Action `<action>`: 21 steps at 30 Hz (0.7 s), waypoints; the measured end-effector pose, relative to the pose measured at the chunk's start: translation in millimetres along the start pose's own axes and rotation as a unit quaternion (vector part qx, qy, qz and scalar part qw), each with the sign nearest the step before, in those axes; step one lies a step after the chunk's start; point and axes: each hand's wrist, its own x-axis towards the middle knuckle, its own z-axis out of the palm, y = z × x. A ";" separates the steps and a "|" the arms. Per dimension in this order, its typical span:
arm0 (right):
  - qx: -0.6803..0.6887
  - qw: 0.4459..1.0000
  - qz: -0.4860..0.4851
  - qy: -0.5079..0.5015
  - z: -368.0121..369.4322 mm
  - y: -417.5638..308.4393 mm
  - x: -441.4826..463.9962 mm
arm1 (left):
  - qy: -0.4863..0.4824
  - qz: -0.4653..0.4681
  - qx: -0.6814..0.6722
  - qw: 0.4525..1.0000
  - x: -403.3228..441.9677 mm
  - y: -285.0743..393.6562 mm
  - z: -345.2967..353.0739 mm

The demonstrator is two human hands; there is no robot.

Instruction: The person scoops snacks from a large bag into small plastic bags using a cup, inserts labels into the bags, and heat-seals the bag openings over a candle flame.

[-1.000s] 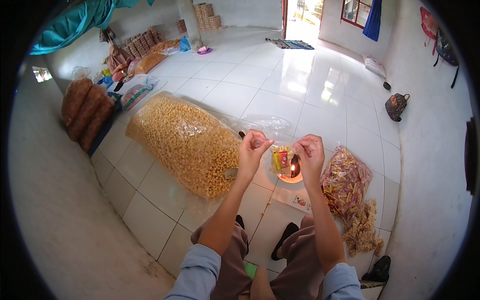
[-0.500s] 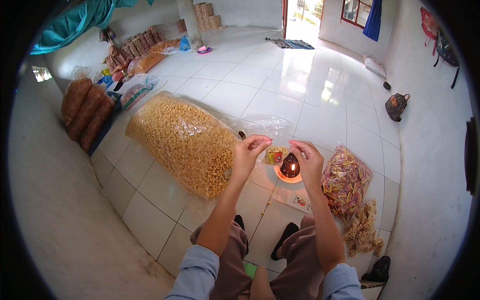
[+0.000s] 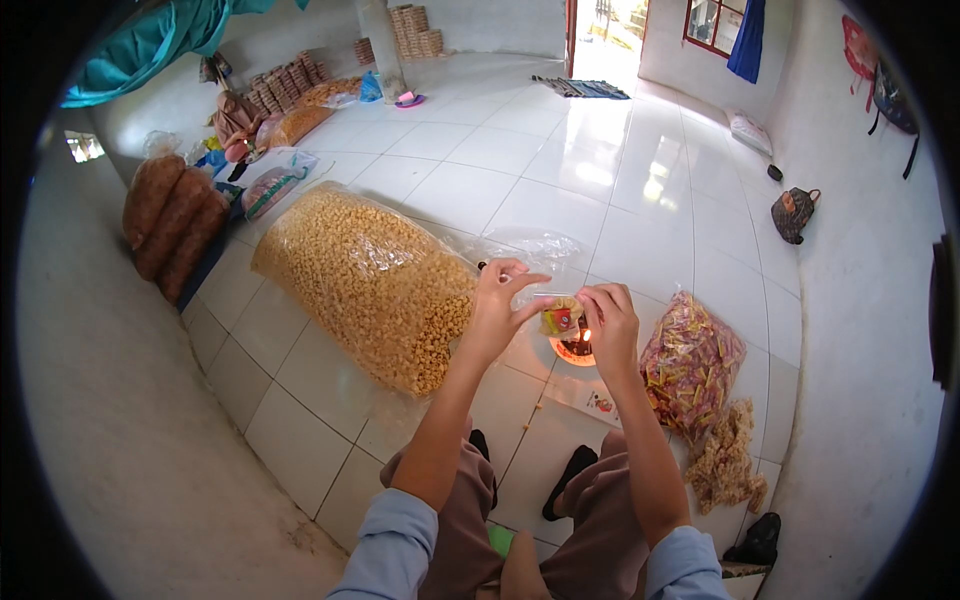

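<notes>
Nearest are the brown trousers [image 3: 605, 535], with the forearms reaching out over the tiled floor. Ahead of them the right hand [image 3: 611, 318] pinches a small clear packet [image 3: 560, 319] by its upper corner; the left hand [image 3: 498, 305] is loosely spread, index finger and thumb apart, the thumb at or just beside the packet's upper edge. The packet hangs between the hands, next to the flame of a small lamp [image 3: 574, 350]. The step in hand looks like working the packet's top edge at that flame; the next move calls for a taut edge and fingertips clear of the heat. Beyond, a big bag of yellow snacks [image 3: 360, 280] lies left, a bag of sachets [image 3: 693, 365] right, and farthest a mat [image 3: 585, 88] by the doorway
</notes>
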 end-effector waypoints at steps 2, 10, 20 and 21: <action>0.002 1.000 0.004 -0.005 -0.2 0.1 -0.5 | -0.017 0.028 0.000 0.999 3.0 6.5 2.9; -0.032 0.999 0.006 -0.024 -18.0 3.1 0.2 | -0.122 -0.022 -0.057 0.991 5.7 9.8 10.5; 0.318 0.869 0.349 -0.146 -18.8 78.1 -31.9 | -0.295 -0.291 -0.294 0.861 -21.9 -37.1 86.1; 0.307 0.867 0.369 -0.138 -13.9 87.8 -39.2 | -0.278 -0.324 -0.336 0.839 -33.3 -49.4 100.5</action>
